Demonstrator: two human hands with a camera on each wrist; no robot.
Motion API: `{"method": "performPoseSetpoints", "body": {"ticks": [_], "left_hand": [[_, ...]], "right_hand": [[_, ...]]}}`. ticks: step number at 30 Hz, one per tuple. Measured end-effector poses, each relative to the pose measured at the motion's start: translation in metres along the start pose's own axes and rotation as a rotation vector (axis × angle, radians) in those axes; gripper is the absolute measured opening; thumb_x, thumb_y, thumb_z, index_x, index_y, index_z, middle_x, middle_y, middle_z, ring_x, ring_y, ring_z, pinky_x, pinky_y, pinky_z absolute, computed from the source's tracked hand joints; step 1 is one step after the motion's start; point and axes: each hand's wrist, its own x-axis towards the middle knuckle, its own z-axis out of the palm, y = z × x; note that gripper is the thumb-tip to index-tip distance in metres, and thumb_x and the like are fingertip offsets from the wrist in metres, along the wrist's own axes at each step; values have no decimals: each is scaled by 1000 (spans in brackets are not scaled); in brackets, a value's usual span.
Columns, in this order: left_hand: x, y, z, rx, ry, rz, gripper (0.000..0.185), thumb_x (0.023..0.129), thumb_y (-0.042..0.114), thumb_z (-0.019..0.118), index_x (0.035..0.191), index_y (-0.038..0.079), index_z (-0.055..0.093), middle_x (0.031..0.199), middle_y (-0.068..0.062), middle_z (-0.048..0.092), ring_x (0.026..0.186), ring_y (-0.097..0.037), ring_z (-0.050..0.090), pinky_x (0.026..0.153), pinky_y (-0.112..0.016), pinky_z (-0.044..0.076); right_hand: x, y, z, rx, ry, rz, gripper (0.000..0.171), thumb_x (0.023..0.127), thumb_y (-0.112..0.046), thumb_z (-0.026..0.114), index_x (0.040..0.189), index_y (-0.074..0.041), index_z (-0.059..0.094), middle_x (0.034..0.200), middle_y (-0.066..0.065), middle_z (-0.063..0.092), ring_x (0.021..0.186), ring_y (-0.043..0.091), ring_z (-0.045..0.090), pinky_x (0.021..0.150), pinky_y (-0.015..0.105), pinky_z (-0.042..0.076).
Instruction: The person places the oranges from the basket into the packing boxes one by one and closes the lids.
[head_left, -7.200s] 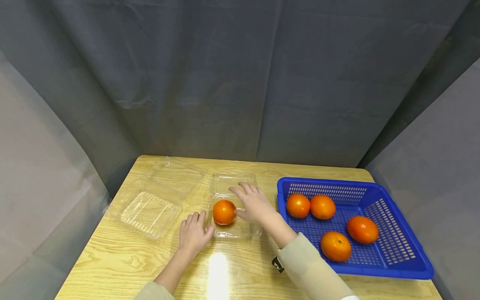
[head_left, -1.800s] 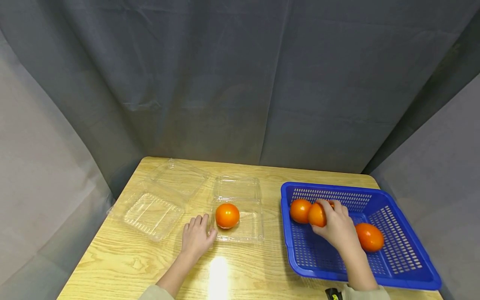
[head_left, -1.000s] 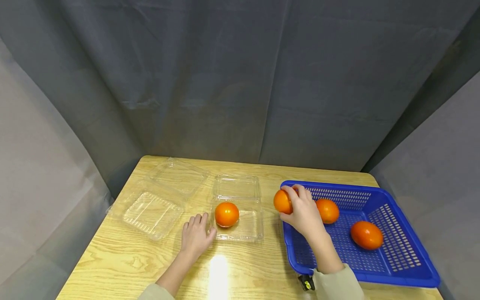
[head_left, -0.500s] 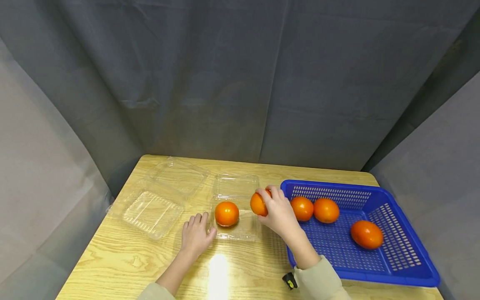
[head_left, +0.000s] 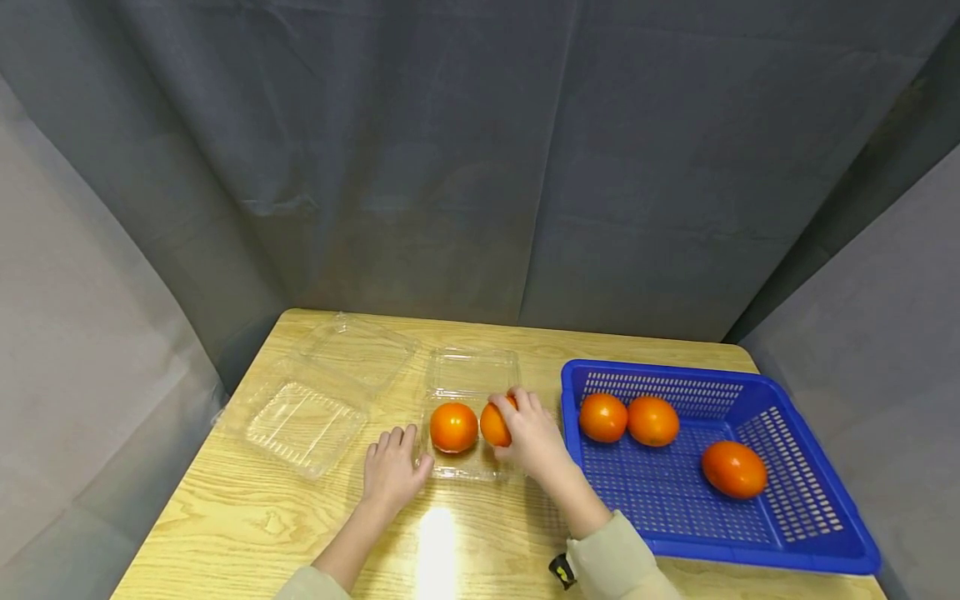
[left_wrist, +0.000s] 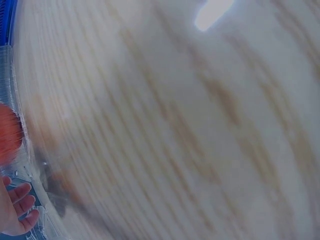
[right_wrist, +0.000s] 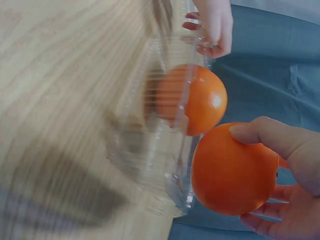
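Starting at the far left of the wooden table [head_left: 247, 517], a second clear clamshell [head_left: 307, 421] lies open and bare, well to the left of the clear clamshell container [head_left: 471, 467] that serves as the landmark. The left hand [head_left: 392, 473] has stayed flat and relaxed on the table, its fingers straight and touching that container's left edge, steadying it. Inside the container sits one orange fruit [head_left: 453, 427]. Just to its right, the right hand [head_left: 534, 433] grips a second orange fruit [head_left: 494, 424], fingers curled round it; a second ago this fruit was over the rim of the blue basket [head_left: 720, 550], and it has now come across to hang low over the container's right half, almost touching its neighbour. Three fruits remain in the basket, right of the container, so the move from basket to container is nearly finished.
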Motion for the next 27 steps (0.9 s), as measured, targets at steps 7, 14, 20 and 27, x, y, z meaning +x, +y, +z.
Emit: {"method": "performPoseSetpoints", "body": {"ticks": [7, 14, 20, 27], "left_hand": [[0, 1, -1, 3, 2, -2, 50, 83, 39, 50, 121, 6, 52, 107, -13, 58, 93, -28, 52, 75, -41, 42], [-1, 0, -1, 6, 2, 2, 50, 83, 39, 49, 121, 6, 52, 106, -12, 58, 91, -27, 52, 74, -41, 42], [0, 1, -1, 14, -4, 2, 50, 84, 39, 49, 121, 7, 51, 105, -12, 58, 90, -27, 51, 73, -40, 42], [-1, 2, -2, -3, -1, 1, 50, 84, 38, 49, 122, 5, 51, 107, -13, 57, 93, -29, 52, 76, -41, 43]], "right_hand": [[1, 0, 16, -19, -37, -17, 67, 59, -26, 82, 119, -14, 54, 113, 16, 48, 99, 32, 49, 71, 46, 48], [0, -1, 28, -15, -57, -4, 66, 59, -29, 81, 118, -13, 54, 110, 15, 48, 97, 31, 48, 72, 46, 47], [-1, -4, 32, -2, -75, 2, 67, 59, -27, 82, 119, -12, 55, 110, 16, 49, 99, 34, 47, 73, 47, 47], [-1, -6, 34, -4, -92, 17, 68, 58, -26, 81, 119, -11, 54, 108, 16, 48, 97, 32, 46, 74, 46, 45]]}}
